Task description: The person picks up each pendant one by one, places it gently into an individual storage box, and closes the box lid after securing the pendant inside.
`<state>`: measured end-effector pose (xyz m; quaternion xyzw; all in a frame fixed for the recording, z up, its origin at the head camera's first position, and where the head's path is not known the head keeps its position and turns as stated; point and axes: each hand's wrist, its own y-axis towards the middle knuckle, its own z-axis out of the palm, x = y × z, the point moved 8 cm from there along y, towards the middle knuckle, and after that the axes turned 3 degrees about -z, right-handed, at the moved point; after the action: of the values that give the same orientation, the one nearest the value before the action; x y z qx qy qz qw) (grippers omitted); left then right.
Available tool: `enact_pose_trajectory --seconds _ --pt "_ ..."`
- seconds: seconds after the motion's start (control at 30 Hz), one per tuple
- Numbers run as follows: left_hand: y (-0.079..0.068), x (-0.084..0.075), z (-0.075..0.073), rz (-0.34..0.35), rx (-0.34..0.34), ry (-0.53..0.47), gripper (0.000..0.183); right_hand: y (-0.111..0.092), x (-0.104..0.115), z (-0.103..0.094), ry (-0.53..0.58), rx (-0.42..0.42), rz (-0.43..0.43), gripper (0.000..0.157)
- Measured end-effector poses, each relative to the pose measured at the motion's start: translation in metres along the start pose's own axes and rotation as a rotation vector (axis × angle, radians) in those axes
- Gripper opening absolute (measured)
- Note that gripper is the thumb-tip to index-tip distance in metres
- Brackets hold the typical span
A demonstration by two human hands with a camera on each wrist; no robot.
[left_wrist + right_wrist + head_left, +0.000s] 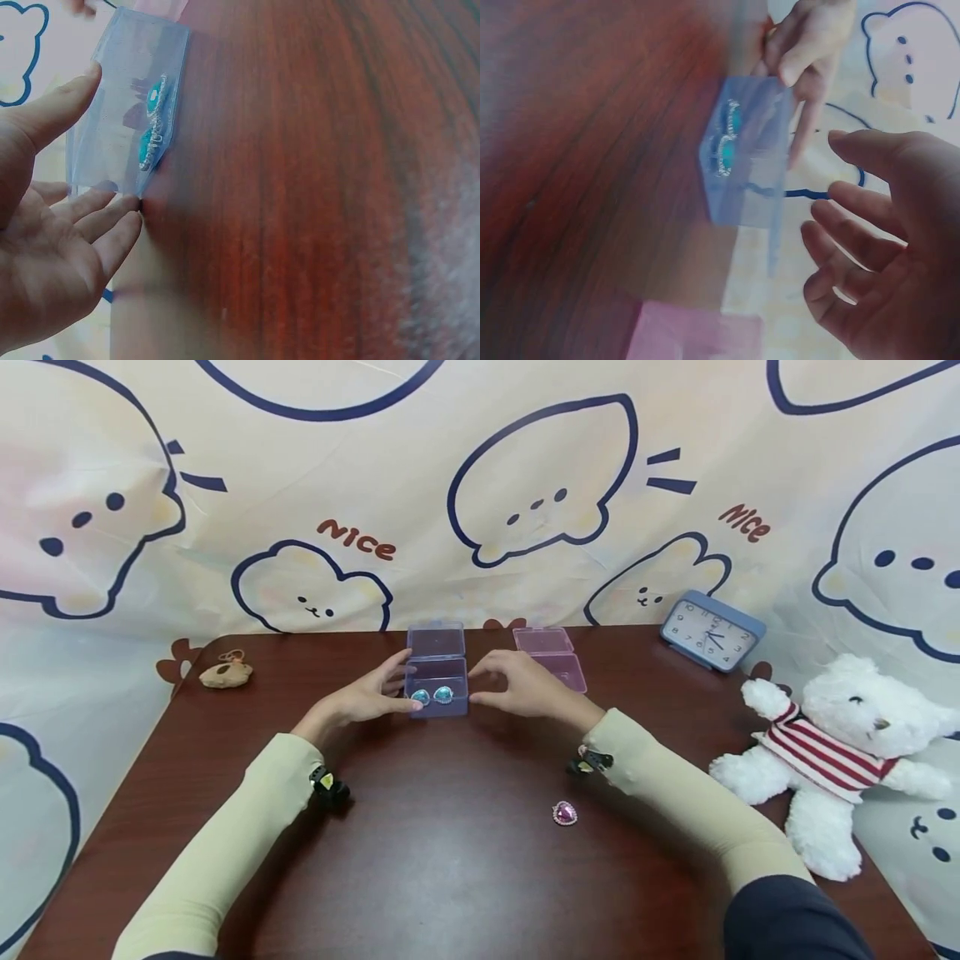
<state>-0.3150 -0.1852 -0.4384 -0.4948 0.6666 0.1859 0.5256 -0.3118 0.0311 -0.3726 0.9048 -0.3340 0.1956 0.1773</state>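
Two blue gems [443,695] in the blue box [438,711], lid [437,641] up: that part looks done. Pink gem [565,813] not boxed yet, loose on the desk [450,843] nearer me; pink box [576,675] open just beyond my right hand [521,683]. Left hand [365,692] relaxed at the blue box's left side, right loosely curled at its right; both grip nothing.

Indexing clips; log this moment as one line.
open blue box: two blue gems inside; left hand, right hand: at either side; pink gem: on table
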Motion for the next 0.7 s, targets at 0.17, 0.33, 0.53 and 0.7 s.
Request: enact_pose_trajectory --seconds 0.17,0.33,0.53,0.7 --pt "-0.003 -0.002 -0.004 0.019 0.002 -0.052 0.103 -0.042 0.008 -0.015 0.019 0.072 -0.028 0.036" --pt "-0.011 -0.014 -0.018 0.012 -0.141 0.012 0.108 -0.088 0.009 -0.02 0.023 0.139 -0.026 0.035" --pt "-0.019 -0.092 0.009 0.379 -0.424 0.244 0.086 -0.135 0.009 -0.006 0.0 0.261 0.007 0.033" --pt "-0.002 -0.137 0.077 0.541 -0.304 0.166 0.071 -0.165 0.007 0.009 -0.048 0.324 0.05 0.041"
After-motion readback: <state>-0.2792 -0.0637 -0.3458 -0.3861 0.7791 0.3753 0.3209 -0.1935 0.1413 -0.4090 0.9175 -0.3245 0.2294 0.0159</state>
